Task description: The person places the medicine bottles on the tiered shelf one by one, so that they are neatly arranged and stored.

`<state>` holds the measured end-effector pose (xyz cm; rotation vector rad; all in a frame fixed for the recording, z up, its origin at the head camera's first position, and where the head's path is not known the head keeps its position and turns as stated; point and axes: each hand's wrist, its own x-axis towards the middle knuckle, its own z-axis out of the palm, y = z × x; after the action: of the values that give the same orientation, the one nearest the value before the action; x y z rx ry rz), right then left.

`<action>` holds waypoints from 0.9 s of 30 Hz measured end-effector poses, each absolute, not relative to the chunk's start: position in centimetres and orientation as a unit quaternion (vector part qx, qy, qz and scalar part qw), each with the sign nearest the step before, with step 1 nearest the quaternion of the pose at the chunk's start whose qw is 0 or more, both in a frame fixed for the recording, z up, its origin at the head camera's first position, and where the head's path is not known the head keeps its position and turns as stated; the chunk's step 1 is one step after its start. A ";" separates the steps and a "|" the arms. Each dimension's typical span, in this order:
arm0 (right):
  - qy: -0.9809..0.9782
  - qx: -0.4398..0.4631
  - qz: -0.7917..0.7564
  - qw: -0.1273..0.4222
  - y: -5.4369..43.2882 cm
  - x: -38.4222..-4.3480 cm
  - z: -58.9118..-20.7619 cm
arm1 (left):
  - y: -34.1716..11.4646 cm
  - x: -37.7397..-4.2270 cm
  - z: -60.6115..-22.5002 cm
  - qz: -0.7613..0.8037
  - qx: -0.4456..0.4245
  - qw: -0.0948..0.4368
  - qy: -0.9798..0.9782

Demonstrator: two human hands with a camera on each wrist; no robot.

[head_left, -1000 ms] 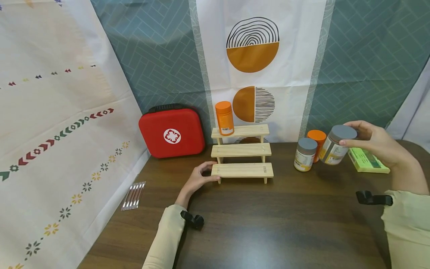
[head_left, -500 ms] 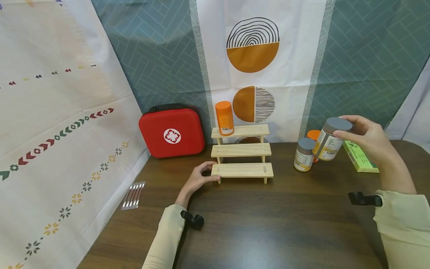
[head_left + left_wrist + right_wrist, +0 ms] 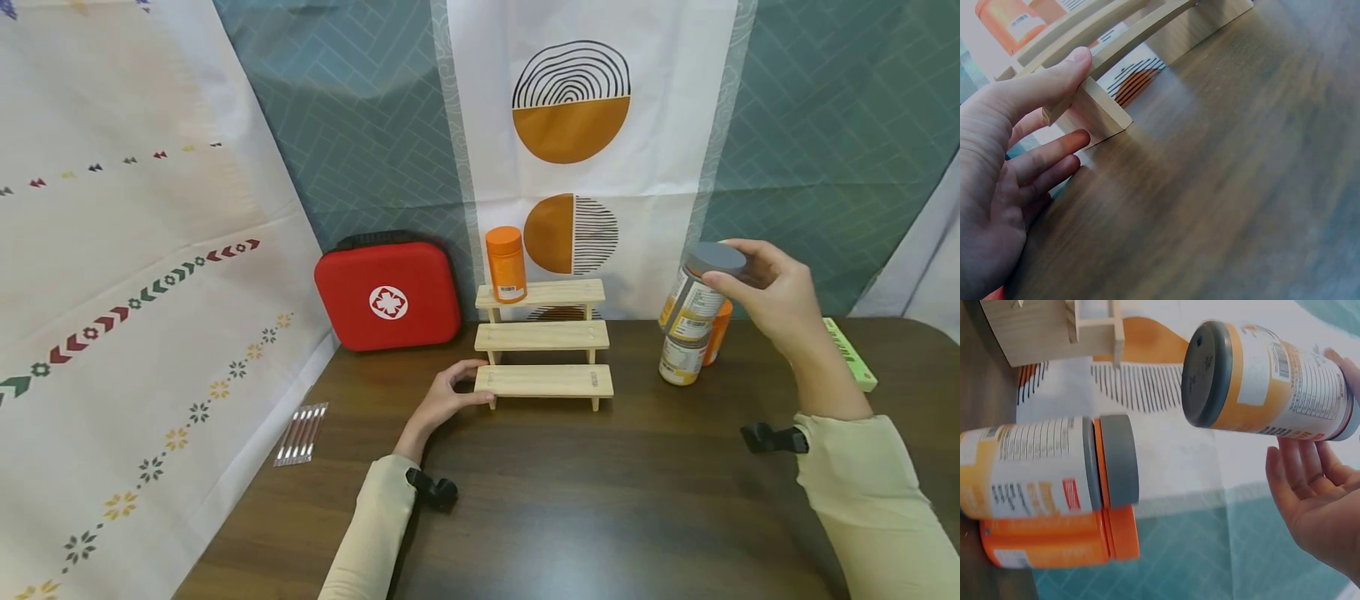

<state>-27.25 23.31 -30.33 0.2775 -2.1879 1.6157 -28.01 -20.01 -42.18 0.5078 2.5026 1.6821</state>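
Observation:
My right hand [image 3: 780, 292] grips a grey-lidded supplement jar [image 3: 692, 300] near its lid and holds it tilted in the air. In the right wrist view, the jar's dark base [image 3: 1205, 375] shows well away from the table. Overlapped by it in the head view, a second grey-lidded jar [image 3: 681, 364] stands upright, with an orange bottle [image 3: 717, 333] close behind. On the left, my left hand [image 3: 446, 400] pinches the end of the lowest step of a three-tier wooden stand [image 3: 543, 381], thumb [image 3: 1075, 62] on top. Another orange bottle [image 3: 507, 265] stands on the top step.
A red first-aid case [image 3: 386, 296] leans at the back left against the curtain. Cotton swabs in a clear wrapper [image 3: 302, 433] lie near the left edge of the table [image 3: 570, 500]. To the right of my right wrist lies a green-yellow box [image 3: 851, 354].
My right hand has carried the jar left and upward, from beside the orange bottle to over the standing jar. The left hand stays at the stand. The head view has shifted slightly.

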 end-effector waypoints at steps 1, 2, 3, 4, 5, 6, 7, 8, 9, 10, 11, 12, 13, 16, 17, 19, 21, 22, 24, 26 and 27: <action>-0.795 0.096 0.566 0.199 22.9 -27.6 -30.1 | -20.0 -28.0 -42.2 0.551 0.165 0.041 0.817; -0.803 0.096 0.556 0.192 22.6 -27.9 -29.9 | -20.0 -28.0 -42.2 0.552 0.165 0.040 0.816; -0.810 0.098 0.547 0.188 22.2 -28.3 -29.7 | -20.0 -28.0 -42.1 0.553 0.166 0.038 0.815; -0.818 0.097 0.535 0.186 21.7 -28.7 -29.4 | -20.0 -28.0 -42.1 0.554 0.166 0.037 0.815; -0.823 0.098 0.528 0.183 21.3 -29.1 -29.0 | -20.0 -28.0 -42.1 0.554 0.167 0.036 0.815; -0.828 0.102 0.520 0.182 20.9 -29.5 -28.7 | -20.0 -28.0 -42.1 0.553 0.167 0.035 0.816; -0.833 0.106 0.513 0.180 20.4 -29.9 -28.4 | -20.0 -28.0 -42.1 0.552 0.168 0.034 0.816; -0.836 0.110 0.507 0.177 20.0 -30.3 -28.1 | -20.0 -28.1 -42.1 0.550 0.169 0.033 0.817; -0.838 0.115 0.503 0.174 19.5 -30.7 -27.8 | -20.0 -28.1 -42.1 0.549 0.169 0.032 0.818; -0.840 0.120 0.500 0.171 19.1 -31.0 -27.6 | -20.0 -28.1 -42.1 0.549 0.169 0.033 0.818; -0.843 0.124 0.497 0.167 18.6 -31.3 -27.4 | -19.9 -28.1 -42.2 0.548 0.169 0.034 0.819; -0.845 0.128 0.494 0.161 18.2 -31.6 -27.2 | -19.9 -28.1 -42.2 0.547 0.168 0.036 0.819; -0.847 0.131 0.492 0.154 17.7 -31.9 -27.0 | -19.9 -28.1 -42.2 0.547 0.168 0.038 0.819; -0.856 0.138 0.479 0.139 16.4 -32.9 -26.7 | -19.9 -28.2 -42.1 0.547 0.166 0.040 0.820; -0.859 0.141 0.474 0.134 15.9 -33.2 -26.7 | -19.9 -28.2 -42.0 0.547 0.165 0.040 0.820; -0.863 0.147 0.466 0.125 15.0 -34.0 -26.8 | -19.9 -28.1 -42.0 0.548 0.165 0.040 0.819; -0.865 0.149 0.464 0.119 14.1 -34.6 -27.0 | -20.0 -28.1 -42.0 0.549 0.166 0.040 0.818; -0.866 0.148 0.463 0.117 13.6 -34.9 -27.1 | -20.0 -28.1 -42.0 0.549 0.167 0.039 0.818; -0.863 0.148 0.468 0.115 12.8 -35.5 -27.4 | -20.0 -28.0 -42.0 0.548 0.168 0.039 0.818; -0.859 0.147 0.477 0.115 12.0 -36.0 -27.5 | -20.0 -27.9 -42.1 0.546 0.167 0.039 0.820; -0.856 0.147 0.482 0.114 11.6 -36.2 -27.5 | -20.0 -27.9 -42.2 0.546 0.166 0.038 0.820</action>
<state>-36.22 11.56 -27.54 0.4301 -2.5112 1.4124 -27.91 -19.97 -42.17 0.5105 2.5161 1.6744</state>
